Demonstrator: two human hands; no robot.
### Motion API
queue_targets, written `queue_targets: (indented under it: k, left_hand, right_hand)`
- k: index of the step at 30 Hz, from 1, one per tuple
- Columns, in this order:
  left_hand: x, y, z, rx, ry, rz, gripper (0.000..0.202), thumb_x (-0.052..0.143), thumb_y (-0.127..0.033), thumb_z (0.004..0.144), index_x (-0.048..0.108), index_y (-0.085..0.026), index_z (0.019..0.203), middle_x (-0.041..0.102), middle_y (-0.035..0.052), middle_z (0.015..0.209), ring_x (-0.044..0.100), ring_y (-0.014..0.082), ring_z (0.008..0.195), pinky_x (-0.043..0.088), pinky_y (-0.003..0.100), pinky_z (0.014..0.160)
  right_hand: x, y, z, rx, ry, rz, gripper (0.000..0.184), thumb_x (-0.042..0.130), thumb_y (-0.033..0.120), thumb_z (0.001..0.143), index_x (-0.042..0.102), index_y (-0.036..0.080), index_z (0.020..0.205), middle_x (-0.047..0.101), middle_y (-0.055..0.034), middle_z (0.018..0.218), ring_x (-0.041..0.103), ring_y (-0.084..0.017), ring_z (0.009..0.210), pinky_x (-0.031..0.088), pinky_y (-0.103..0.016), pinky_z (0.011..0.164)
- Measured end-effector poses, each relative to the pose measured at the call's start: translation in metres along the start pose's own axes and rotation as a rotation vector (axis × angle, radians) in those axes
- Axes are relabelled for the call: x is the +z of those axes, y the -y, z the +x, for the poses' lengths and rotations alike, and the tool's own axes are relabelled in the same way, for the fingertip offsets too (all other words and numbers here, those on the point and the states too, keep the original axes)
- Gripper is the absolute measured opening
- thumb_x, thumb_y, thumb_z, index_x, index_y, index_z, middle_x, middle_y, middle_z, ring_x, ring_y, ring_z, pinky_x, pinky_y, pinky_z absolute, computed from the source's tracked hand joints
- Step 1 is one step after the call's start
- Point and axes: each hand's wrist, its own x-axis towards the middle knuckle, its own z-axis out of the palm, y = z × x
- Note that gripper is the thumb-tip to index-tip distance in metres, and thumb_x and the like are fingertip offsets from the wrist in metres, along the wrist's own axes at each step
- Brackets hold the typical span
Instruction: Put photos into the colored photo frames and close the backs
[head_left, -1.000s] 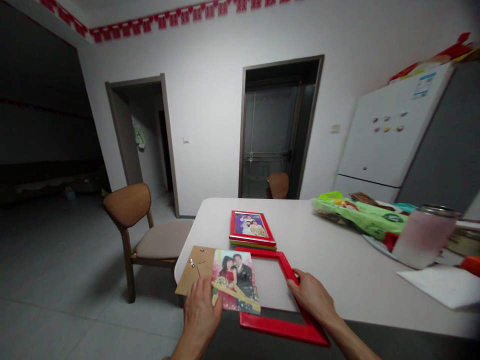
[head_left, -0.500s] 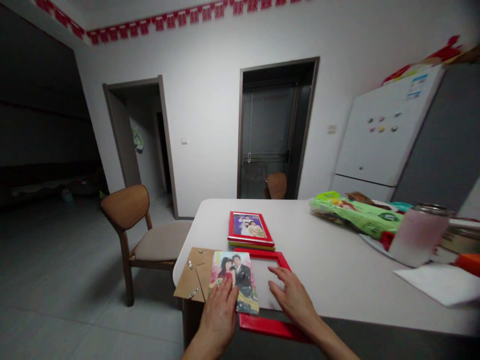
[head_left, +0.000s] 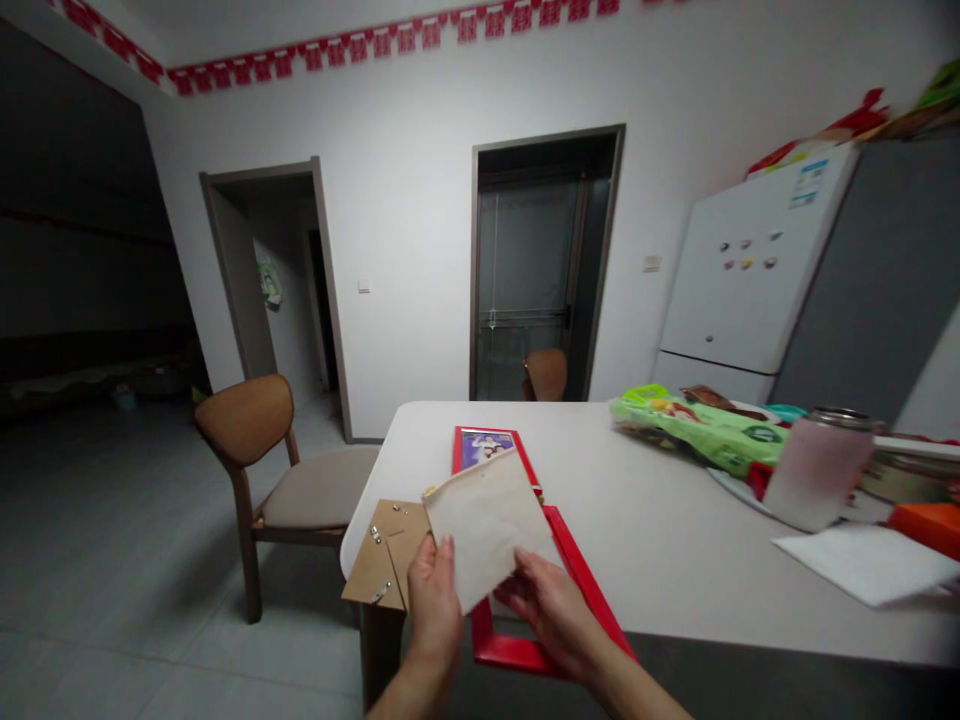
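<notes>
Both my hands hold a photo print (head_left: pixel 486 525) lifted above the table, its blank white back facing me. My left hand (head_left: pixel 433 598) grips its lower left edge and my right hand (head_left: pixel 546 612) supports it from below on the right. Under it lies an empty red picture frame (head_left: pixel 534 640) at the table's near edge. A brown cardboard backing board (head_left: pixel 382 555) with metal clips lies to the left, overhanging the corner. A second red frame with a photo (head_left: pixel 484 447) lies just behind, partly hidden by the print.
The white table (head_left: pixel 652 540) carries a green snack bag (head_left: pixel 697 428), a pink jar (head_left: pixel 817 468), white paper (head_left: pixel 862 562) and other items at right. A wooden chair (head_left: pixel 274 460) stands left of the table. A white fridge (head_left: pixel 750 280) is at the back right.
The photo lay face up on the table under my left hand; now both hands have lifted it and turned it over. My right hand left the red frame.
</notes>
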Motion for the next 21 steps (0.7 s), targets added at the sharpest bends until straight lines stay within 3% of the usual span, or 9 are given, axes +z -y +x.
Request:
queue_targets:
  k: [3,5,9,13,17,21]
  left_hand:
    - [0.009,0.022,-0.006,-0.082,0.086,-0.140,0.043,0.050,-0.039,0.071,0.049,-0.012,0.104,0.060,0.0118,0.101,0.054,0.0226,0.096,0.041,0.033,0.083]
    - [0.004,0.032,-0.005,-0.113,0.106,-0.093,0.050,0.052,-0.036,0.068,0.043,-0.010,0.110,0.053,0.0147,0.112,0.050,0.0225,0.103,0.039,0.031,0.087]
    - [-0.013,0.039,-0.003,-0.129,0.122,0.306,0.054,0.051,-0.024,0.067,0.037,-0.008,0.116,0.044,0.0166,0.122,0.042,0.0203,0.111,0.033,0.029,0.093]
    - [-0.017,0.037,-0.013,-0.015,0.280,0.764,0.050,0.047,-0.018,0.065,0.043,-0.011,0.115,0.043,0.0116,0.123,0.036,0.0193,0.115,0.025,0.033,0.099]
    - [-0.014,0.038,-0.023,0.037,0.388,0.937,0.058,0.050,-0.016,0.062,0.040,-0.010,0.118,0.034,0.0132,0.130,0.028,0.0212,0.121,0.022,0.036,0.100]
    - [-0.016,0.041,-0.025,0.087,0.496,1.019,0.063,0.057,-0.019,0.060,0.040,-0.008,0.119,0.029,0.0163,0.131,0.023,0.0251,0.122,0.021,0.041,0.100]
  right_hand:
    - [-0.014,0.008,0.009,-0.115,-0.158,0.118,0.027,0.041,0.029,0.072,0.054,0.017,0.093,0.065,-0.0056,0.086,0.059,-0.016,0.084,0.049,-0.027,0.070]
    - [-0.030,0.019,0.015,-0.132,-0.209,0.065,0.029,0.040,0.021,0.070,0.054,0.017,0.095,0.065,-0.0055,0.087,0.059,-0.017,0.085,0.049,-0.027,0.073]
    - [-0.056,0.033,0.022,0.017,-0.168,-0.114,0.039,0.040,0.011,0.062,0.051,0.015,0.099,0.066,-0.0075,0.084,0.062,-0.018,0.073,0.051,-0.030,0.064]
    - [-0.066,0.029,0.028,0.076,-0.121,-0.223,0.040,0.038,0.010,0.060,0.050,0.013,0.099,0.067,-0.0085,0.080,0.063,-0.018,0.065,0.050,-0.030,0.058]
    - [-0.067,0.019,0.039,0.012,-0.077,-0.434,0.036,0.037,0.013,0.061,0.053,0.011,0.094,0.067,-0.0082,0.076,0.063,-0.018,0.062,0.048,-0.027,0.055]
    - [-0.067,0.011,0.050,-0.066,-0.124,-0.679,0.037,0.034,0.017,0.065,0.056,0.009,0.093,0.067,-0.0082,0.077,0.062,-0.016,0.064,0.047,-0.023,0.055]
